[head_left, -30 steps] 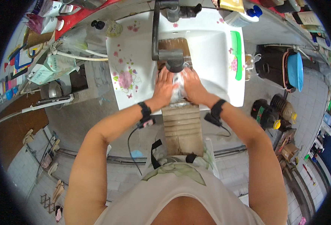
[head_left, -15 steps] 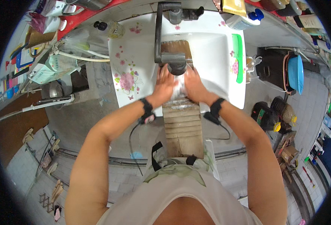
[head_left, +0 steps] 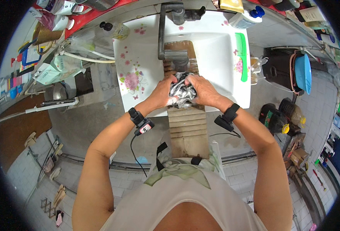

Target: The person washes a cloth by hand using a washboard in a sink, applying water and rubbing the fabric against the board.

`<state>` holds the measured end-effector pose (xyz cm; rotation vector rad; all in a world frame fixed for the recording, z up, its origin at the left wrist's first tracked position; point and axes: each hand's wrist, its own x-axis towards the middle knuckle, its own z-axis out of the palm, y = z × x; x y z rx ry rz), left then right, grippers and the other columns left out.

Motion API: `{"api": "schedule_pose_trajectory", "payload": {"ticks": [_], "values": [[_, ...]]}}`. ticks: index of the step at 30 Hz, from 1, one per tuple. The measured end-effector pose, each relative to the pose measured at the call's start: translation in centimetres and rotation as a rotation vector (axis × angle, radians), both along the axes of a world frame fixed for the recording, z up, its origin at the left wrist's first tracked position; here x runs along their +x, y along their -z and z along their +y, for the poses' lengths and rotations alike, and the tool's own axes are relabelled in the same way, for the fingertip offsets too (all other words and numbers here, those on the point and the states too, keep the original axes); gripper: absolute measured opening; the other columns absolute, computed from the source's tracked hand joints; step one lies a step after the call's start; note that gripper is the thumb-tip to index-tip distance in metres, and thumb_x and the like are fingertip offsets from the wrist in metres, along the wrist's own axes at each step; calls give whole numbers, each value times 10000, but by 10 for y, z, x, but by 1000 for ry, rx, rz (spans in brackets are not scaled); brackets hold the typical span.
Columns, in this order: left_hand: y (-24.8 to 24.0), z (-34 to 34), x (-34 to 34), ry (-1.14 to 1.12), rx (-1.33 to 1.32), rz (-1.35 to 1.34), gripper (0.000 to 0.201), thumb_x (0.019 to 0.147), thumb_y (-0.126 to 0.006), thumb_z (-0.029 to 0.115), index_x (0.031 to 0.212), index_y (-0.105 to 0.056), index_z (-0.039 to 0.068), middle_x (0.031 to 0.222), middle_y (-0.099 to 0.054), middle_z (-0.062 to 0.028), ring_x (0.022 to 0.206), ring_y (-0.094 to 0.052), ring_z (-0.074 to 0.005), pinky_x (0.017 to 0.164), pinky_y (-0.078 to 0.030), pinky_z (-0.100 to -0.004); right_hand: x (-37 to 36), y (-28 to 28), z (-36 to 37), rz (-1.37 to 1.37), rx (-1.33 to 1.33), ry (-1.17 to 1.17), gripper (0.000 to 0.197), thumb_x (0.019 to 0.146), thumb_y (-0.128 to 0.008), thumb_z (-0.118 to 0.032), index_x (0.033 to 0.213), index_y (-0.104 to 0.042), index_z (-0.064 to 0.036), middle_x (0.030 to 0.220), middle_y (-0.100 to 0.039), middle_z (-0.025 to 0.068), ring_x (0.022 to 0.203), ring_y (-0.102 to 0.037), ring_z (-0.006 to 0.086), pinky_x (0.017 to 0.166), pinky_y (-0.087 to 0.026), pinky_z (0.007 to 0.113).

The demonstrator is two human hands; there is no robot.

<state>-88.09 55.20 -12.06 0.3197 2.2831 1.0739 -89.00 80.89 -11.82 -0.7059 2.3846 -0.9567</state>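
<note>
A wet, soapy black-and-white cloth (head_left: 182, 89) lies bunched on a wooden washboard (head_left: 187, 133). The ridged board leans from my waist into a white sink (head_left: 220, 50) with a flower print. My left hand (head_left: 163, 91) is closed on the cloth's left side. From the right, my right hand (head_left: 203, 90) grips it too, thumb on top. Both hands are just below the dark faucet (head_left: 176, 57), and each wrist wears a black strap with a small device. The undersides of the cloth and some fingertips are hidden.
A green comb (head_left: 242, 57) lies on the sink's right rim. Bottles stand at the back corners, among them a pump bottle (head_left: 116, 30) and a blue-capped bottle (head_left: 248, 18). Dark jugs with yellow caps (head_left: 274, 118) stand on the floor at right. Cables hang from both wrists.
Both hands have drawn back slightly toward me and apart from under the faucet. The bunched cloth now shows between them, where before it was mostly covered and blurred.
</note>
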Motion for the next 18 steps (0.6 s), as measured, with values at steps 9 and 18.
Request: {"api": "schedule_pose_trajectory", "payload": {"ticks": [9, 18], "values": [[9, 14, -19, -319, 39, 502, 784, 811, -835, 72, 1486, -440, 33, 1393, -544, -278, 1292, -511, -506, 1120, -434, -560, -45, -28, -25, 245, -98, 164, 527, 703, -753, 133, 1132, -538, -84, 1128, -619, 160, 1129, -566, 439, 965, -497, 523], [57, -2, -27, -285, 247, 487, 284, 855, -722, 38, 1103, -586, 57, 1077, -579, -159, 1073, -597, -394, 971, -490, -503, -47, -4, -11, -93, 26, 182, 479, 801, -798, -156, 1190, -534, -66, 1446, -554, 243, 1422, -459, 470, 1150, -436, 528]]}}
